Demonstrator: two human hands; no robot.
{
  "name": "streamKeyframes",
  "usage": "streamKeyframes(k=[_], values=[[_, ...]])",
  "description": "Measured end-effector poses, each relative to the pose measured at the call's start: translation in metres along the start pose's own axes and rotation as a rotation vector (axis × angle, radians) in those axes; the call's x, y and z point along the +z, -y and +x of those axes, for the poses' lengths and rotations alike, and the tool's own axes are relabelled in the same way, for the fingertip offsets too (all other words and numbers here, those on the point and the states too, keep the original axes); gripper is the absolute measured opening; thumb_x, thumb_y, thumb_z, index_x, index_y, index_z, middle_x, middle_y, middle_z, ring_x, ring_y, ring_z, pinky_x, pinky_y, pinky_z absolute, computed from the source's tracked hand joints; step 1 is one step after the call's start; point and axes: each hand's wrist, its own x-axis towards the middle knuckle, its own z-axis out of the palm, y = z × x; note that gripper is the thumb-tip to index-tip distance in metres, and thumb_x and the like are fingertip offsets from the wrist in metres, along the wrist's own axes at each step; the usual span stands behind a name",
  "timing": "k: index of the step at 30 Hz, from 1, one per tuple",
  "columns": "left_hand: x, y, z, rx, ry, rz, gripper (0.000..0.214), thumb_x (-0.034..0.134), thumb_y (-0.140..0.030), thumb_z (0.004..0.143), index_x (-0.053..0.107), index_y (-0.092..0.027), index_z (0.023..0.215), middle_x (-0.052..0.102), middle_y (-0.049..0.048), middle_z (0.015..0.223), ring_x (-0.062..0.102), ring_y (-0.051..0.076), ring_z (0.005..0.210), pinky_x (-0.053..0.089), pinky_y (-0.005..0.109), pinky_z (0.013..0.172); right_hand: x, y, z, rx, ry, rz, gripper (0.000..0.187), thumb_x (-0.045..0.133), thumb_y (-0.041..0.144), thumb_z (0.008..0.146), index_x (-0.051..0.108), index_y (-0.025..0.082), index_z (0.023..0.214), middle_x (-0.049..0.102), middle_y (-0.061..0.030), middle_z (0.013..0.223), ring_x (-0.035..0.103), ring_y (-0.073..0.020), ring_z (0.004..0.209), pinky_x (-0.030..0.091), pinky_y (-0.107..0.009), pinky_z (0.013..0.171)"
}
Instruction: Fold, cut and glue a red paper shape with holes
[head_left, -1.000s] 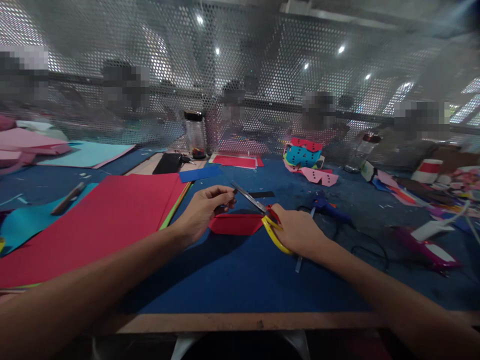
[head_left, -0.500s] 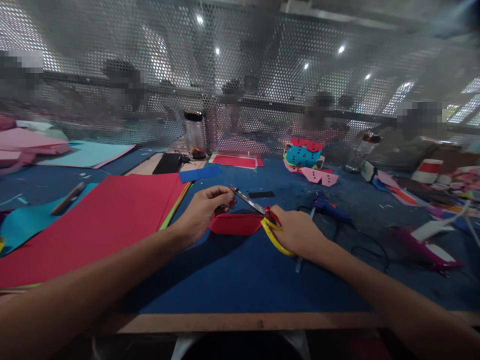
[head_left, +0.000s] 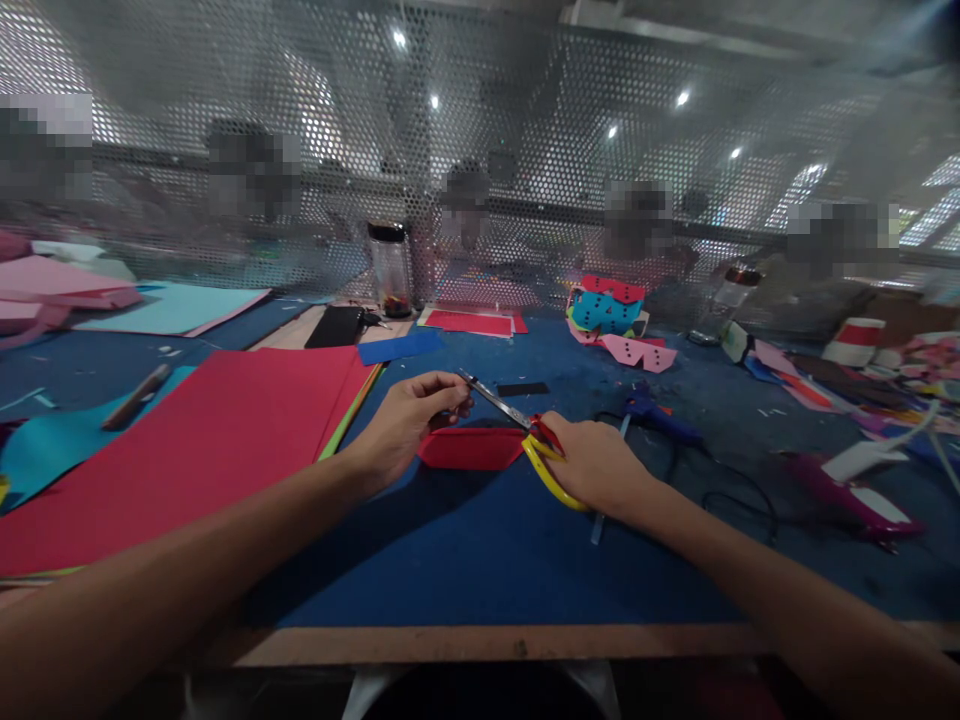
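- Head view, the hands: the left hand (head_left: 409, 420) hovers over the middle of the bench (head_left: 480, 570), a blue mat with a bare wooden front edge. Its fingertips are pinched together, but what they pinch is too small to make out.
- The right hand (head_left: 592, 462) is clenched through the loops of the yellow-and-red-handled steel scissors (head_left: 517, 415). The blades point left and away, and look closed or nearly so. Their tips sit just beside the left fingertips.
- Head view, the work: a folded red paper piece (head_left: 469, 448) lies on the mat between the two hands. It is under the blades, with its left end below the left fingers.
- Head view, surroundings: a large red card sheet (head_left: 195, 440) covers the left part of the bench, with a teal sheet (head_left: 45, 455) at its edge. A blue glue gun (head_left: 660, 415) and its black cord lie just right of the right hand, and a purple glue gun (head_left: 855, 495) lies nearer the right edge. A clear jar with a black lid (head_left: 390, 268) and a stack of coloured paper cut-outs (head_left: 611, 315) stand along the far edge, before a perforated metal screen (head_left: 480, 150).
- Risk: the blade tips are very close to the left fingertips, so a snip or a slip could nick them. If the loose red piece shifts, the cut could wander. The right wrist could also snag the cord close behind it.
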Motion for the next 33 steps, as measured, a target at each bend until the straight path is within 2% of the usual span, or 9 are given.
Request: streamKeyframes(k=[9, 23, 33], values=[[-0.001, 0.0007, 0.0004, 0.0, 0.004, 0.0, 0.015, 0.081, -0.024, 0.073, 0.071, -0.015, 0.08, 0.066, 0.0019, 0.077, 0.059, 0.012, 0.072, 0.042, 0.024, 0.066, -0.0004, -0.0002, -0.0006, -0.013, -0.018, -0.004, 0.032, 0.043, 0.043, 0.097, 0.057, 0.019, 0.113, 0.075, -0.0097, 0.085, 0.07, -0.0235, 0.073, 0.025, -0.03, 0.058], [-0.0011, 0.001, 0.0003, -0.019, -0.002, -0.007, 0.018, 0.081, -0.025, 0.074, 0.073, -0.015, 0.086, 0.066, 0.002, 0.079, 0.06, 0.011, 0.073, 0.043, 0.024, 0.067, -0.0019, 0.0011, 0.0, 0.013, 0.012, 0.007, 0.033, 0.041, 0.042, 0.098, 0.059, 0.019, 0.112, 0.075, -0.0105, 0.085, 0.069, -0.0236, 0.073, 0.03, -0.029, 0.059], [-0.0034, 0.003, 0.0016, -0.035, 0.006, 0.016, 0.018, 0.081, -0.028, 0.075, 0.071, -0.015, 0.083, 0.066, 0.0017, 0.078, 0.059, 0.012, 0.073, 0.043, 0.025, 0.069, -0.0042, 0.001, 0.0009, 0.026, 0.051, -0.017, 0.027, 0.042, 0.037, 0.098, 0.057, 0.018, 0.109, 0.074, -0.0113, 0.086, 0.069, -0.0236, 0.075, 0.029, -0.03, 0.059]])
